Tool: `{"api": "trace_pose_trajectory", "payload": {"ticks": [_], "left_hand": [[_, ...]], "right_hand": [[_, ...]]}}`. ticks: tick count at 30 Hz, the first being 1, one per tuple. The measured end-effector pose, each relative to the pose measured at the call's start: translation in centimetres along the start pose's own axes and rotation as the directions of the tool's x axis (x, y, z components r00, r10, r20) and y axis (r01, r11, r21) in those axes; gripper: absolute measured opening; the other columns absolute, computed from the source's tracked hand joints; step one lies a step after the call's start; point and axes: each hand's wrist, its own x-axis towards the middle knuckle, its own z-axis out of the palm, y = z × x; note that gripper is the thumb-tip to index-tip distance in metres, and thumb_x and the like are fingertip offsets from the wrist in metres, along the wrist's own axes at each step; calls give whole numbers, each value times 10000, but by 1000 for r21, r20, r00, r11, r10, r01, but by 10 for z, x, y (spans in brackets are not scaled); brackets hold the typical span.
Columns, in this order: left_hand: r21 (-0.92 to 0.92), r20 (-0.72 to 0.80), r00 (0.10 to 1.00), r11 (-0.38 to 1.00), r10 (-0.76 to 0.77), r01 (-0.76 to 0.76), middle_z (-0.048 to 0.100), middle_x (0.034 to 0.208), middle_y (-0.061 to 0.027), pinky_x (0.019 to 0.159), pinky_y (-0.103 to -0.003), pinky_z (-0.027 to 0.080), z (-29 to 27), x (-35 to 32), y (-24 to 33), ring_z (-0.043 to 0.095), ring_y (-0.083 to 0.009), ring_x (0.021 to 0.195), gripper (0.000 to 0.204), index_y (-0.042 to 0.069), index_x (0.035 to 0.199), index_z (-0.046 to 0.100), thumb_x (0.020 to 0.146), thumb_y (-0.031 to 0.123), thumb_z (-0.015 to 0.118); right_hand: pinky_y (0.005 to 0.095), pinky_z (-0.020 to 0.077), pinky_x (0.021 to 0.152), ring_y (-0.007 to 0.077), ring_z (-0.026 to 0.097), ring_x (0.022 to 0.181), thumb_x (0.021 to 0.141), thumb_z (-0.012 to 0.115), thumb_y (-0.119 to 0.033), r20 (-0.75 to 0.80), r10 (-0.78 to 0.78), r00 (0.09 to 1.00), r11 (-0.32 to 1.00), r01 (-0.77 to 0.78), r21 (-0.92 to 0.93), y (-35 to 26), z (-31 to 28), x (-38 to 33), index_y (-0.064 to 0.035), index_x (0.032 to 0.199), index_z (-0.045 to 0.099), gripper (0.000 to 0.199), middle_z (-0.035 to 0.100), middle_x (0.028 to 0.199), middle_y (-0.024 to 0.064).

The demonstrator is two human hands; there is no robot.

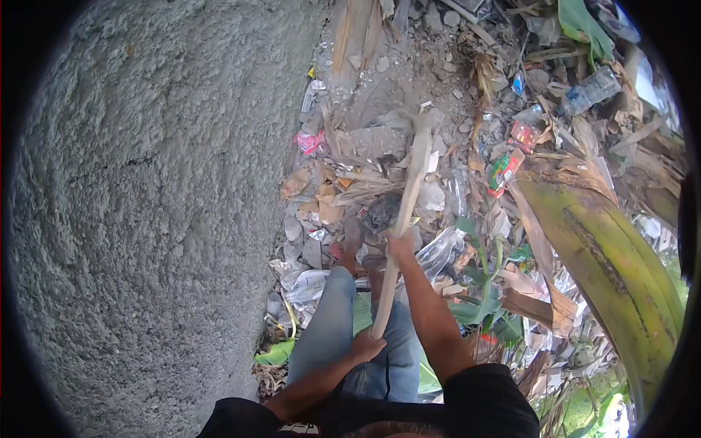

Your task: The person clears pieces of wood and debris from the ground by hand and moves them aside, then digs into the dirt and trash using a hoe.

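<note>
Both of my hands are closed round the pale, slightly curved wooden handle of a hoe [411, 182]. My left hand [367, 345] grips its lower end, close to my thighs. Farther up the shaft is my right hand [400, 247], with that arm stretched forward. At the far end, the handle meets what looks like a dusty grey blade [381, 139], low over the soil and litter; its edge is hard to make out. My foot [353, 232] stands on the rubbish just left of the handle.
A rough grey wall [153, 219] fills the left side. On the right leans a thick green-yellow banana stem [599, 270]. Litter includes a clear plastic bottle [593, 90], a pink wrapper [309, 141], a red-green packet [504, 173], plastic sheets and dry leaves.
</note>
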Motion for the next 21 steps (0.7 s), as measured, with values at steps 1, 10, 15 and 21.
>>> {"api": "trace_pose_trajectory", "payload": {"ticks": [1, 10, 15, 21], "left_hand": [[66, 72, 997, 998, -24, 19, 622, 726, -178, 643, -396, 482, 8, -12, -2, 629, -326, 703, 332, -7, 924, 576, 671, 203, 623], [-7, -37, 954, 955, 296, -297, 618, 879, -240, 724, -431, 478, 32, -20, 8, 603, -398, 843, 376, 10, 988, 559, 679, 214, 627], [82, -179, 851, 869, 494, -488, 607, 696, -147, 594, -360, 489, 11, 94, 74, 620, -288, 638, 297, -6, 915, 545, 686, 155, 644], [-368, 140, 990, 927, -25, 75, 486, 577, 4, 385, -241, 372, 45, 55, 31, 451, -68, 435, 158, 38, 785, 488, 696, 94, 606]], "right_hand": [[346, 481, 564, 219, 615, 680, 724, 638, -141, 7, 18, 1000, 996, -19, 91, 4, -9, -13, 20, 998, 562, 327, 621, 812, 134], [297, 444, 464, 167, 548, 567, 721, 633, -77, -179, -235, 955, 961, 256, 102, -29, -57, -30, 19, 1035, 496, 356, 575, 773, 93], [437, 463, 789, 389, 592, 891, 698, 664, -240, -267, -377, 887, 922, 331, -203, -113, -62, 79, 68, 1066, 473, 517, 589, 933, 271], [412, 481, 829, 392, 586, 955, 665, 673, -279, -173, -137, 975, 917, 59, -393, -21, -22, 62, 64, 1057, 517, 544, 598, 976, 269]]}}
